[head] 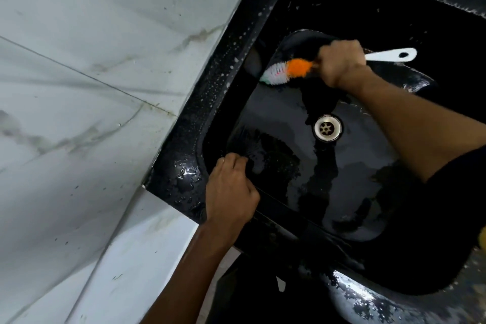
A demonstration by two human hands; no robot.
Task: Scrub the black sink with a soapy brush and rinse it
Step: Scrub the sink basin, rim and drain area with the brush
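Right grip (340,66) wraps the brush (286,71) in a closed fist, forearm reaching across the sink (263,21) from its right side, white handle end poking out past the knuckles. Bristles press the wall up-left of the drain (328,128). Left grip (231,189) curls over the sink's near-left rim, fingers hooked inside. Soap flecks dot that rim; the wet basin holds only the drain.

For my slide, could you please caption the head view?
Right hand scrubs black sink wall with brush; left hand grips rim.
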